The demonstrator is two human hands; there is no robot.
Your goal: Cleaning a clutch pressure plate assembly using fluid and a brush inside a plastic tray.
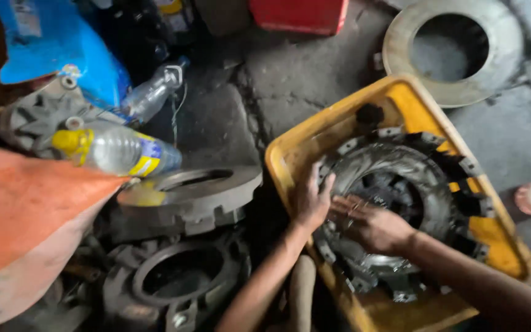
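A round, dark, oily clutch cover (394, 178) with spring fingers lies inside a yellow plastic tub (296, 144). My left hand (311, 200) rests on the cover's left rim, fingers spread over the metal. My right hand (370, 224) lies flat on the cover's lower middle, fingers pointing left toward the left hand. Both forearms come in from the bottom of the view. Neither hand closes around anything I can make out.
Left of the tub a grey metal ring plate (192, 190) sits on stacked clutch parts (173, 276). Clear plastic bottles (115, 150) lie at upper left by a blue bag (50, 43). Another metal ring (453, 49) and a red box (299, 15) lie at the back. An orange sack (19, 215) lies at the left edge.
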